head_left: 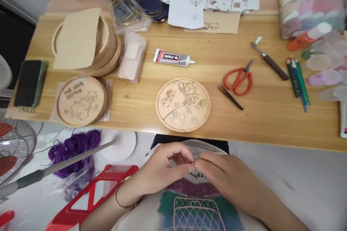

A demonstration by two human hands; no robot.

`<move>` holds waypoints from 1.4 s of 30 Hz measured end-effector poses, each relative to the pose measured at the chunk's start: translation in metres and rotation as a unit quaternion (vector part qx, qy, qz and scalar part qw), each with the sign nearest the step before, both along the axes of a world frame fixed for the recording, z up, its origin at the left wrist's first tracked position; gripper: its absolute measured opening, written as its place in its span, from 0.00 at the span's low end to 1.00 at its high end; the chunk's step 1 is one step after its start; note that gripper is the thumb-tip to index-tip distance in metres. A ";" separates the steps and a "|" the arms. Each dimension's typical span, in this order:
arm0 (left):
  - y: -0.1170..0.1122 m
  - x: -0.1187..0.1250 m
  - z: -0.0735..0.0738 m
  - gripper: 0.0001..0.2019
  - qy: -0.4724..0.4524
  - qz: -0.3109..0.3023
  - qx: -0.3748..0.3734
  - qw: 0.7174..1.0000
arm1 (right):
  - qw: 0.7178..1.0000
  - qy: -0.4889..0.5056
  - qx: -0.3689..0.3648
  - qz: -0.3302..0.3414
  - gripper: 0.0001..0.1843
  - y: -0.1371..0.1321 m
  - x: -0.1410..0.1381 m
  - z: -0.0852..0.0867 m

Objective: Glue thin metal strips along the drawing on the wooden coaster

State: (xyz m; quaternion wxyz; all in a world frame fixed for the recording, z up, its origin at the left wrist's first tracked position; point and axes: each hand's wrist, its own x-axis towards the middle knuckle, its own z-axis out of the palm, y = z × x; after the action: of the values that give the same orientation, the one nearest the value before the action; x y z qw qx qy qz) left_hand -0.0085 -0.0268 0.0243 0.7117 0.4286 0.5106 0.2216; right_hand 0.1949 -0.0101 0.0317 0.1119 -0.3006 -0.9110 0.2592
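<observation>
My left hand (162, 167) and my right hand (225, 176) are raised in front of my chest, away from the table. Their fingertips meet around a tiny pale object (194, 164), mostly hidden by the fingers, so I cannot tell what it is. A thin gold bangle (119, 196) circles my left wrist. Beyond the hands, a round wooden disc with a burned floral drawing (183, 105) lies at the table's near edge. A tube of B-7000 glue (173, 58) lies beyond that disc.
The wooden table (141, 104) also holds red-handled scissors (238, 80), black tweezers (230, 97), a craft knife (269, 61), a phone (29, 83), wooden hoops (86, 46) and a second burned disc (80, 101). Purple cord (73, 153) and a red frame (94, 198) lie below left.
</observation>
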 end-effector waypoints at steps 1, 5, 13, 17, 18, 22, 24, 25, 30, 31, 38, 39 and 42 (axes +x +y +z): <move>0.000 0.001 0.000 0.02 0.002 -0.002 -0.003 1.000 | 1.000 0.002 0.004 -0.003 0.18 0.000 0.000 0.000; 0.000 0.004 -0.001 0.02 -0.010 0.001 -0.012 1.000 | 0.998 0.021 0.046 -0.023 0.17 -0.002 -0.001 -0.004; 0.000 0.003 -0.007 0.03 -0.002 -0.021 0.013 1.000 | 0.997 0.037 0.037 -0.054 0.18 -0.004 0.003 -0.008; 0.000 0.003 -0.008 0.04 0.028 -0.034 0.074 0.996 | 0.997 0.035 0.036 -0.057 0.21 -0.004 0.003 -0.008; 0.000 0.003 -0.008 0.04 0.038 -0.039 0.090 0.994 | 0.997 0.036 0.033 -0.059 0.21 -0.004 0.004 -0.008; 0.002 0.003 -0.008 0.05 0.053 -0.046 0.129 0.989 | 0.996 0.038 0.028 -0.070 0.20 -0.004 0.004 -0.009; 0.003 0.002 -0.009 0.05 0.052 -0.041 0.138 0.988 | 0.996 0.033 0.032 -0.080 0.20 -0.003 0.005 -0.009; 0.004 0.002 -0.009 0.05 0.051 -0.038 0.140 0.988 | 0.995 0.031 0.035 -0.085 0.20 -0.003 0.005 -0.009; 0.006 0.000 -0.011 0.06 0.054 -0.033 0.148 0.987 | 0.992 0.050 0.036 -0.106 0.19 -0.002 0.004 -0.011; 0.007 0.000 -0.011 0.06 0.057 -0.033 0.151 0.986 | 0.992 0.056 0.029 -0.112 0.18 -0.002 0.004 -0.012; 0.010 0.000 -0.010 0.05 0.079 -0.020 0.185 0.979 | 0.987 0.077 0.023 -0.139 0.13 -0.001 0.004 -0.016; 0.011 0.001 -0.011 0.04 0.088 -0.013 0.196 0.977 | 0.986 0.076 0.024 -0.147 0.13 0.000 0.003 -0.017; 0.011 0.003 -0.014 0.01 0.130 0.017 0.255 0.958 | 0.982 0.076 0.021 -0.172 0.11 0.002 0.000 -0.020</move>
State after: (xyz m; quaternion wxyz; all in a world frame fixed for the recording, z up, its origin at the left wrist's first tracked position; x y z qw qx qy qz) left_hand -0.0059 -0.0158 0.0106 0.5020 0.6122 0.5325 0.2992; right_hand 0.1945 -0.0078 0.0113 0.2301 -0.4299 -0.8397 0.2391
